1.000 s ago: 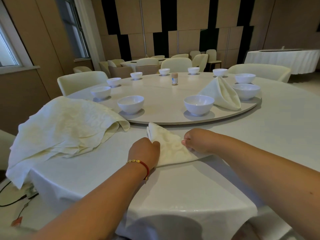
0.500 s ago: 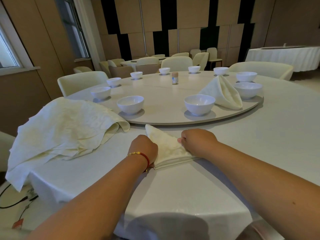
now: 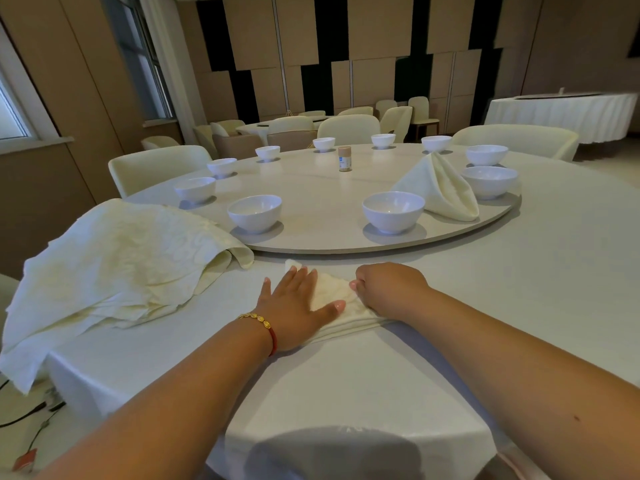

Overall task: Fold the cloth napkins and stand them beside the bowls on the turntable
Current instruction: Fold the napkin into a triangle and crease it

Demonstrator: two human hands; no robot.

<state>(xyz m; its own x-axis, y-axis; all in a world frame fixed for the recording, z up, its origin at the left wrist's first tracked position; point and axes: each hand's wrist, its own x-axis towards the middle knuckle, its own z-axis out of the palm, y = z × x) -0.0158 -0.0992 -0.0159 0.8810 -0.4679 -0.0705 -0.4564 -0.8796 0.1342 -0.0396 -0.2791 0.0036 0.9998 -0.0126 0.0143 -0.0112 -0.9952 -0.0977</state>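
Nine white bowls (image 3: 393,211), visibly empty, beyond hands; cream napkin (image 3: 334,296), folded triangular, under flat-spread left hand (image 3: 294,311), pinched by right hand (image 3: 388,289).

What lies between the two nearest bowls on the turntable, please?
Nothing: in the head view the turntable is bare between the left bowl and the right bowl.

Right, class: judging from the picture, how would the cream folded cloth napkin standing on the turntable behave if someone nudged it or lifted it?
The cream folded cloth napkin is probably light and tips easily: it stands upright as a tall cone, held only by its folds. Lifted carelessly it would likely go floppy and unfold, since the pile of unfolded cream napkins drapes limply over the table edge.
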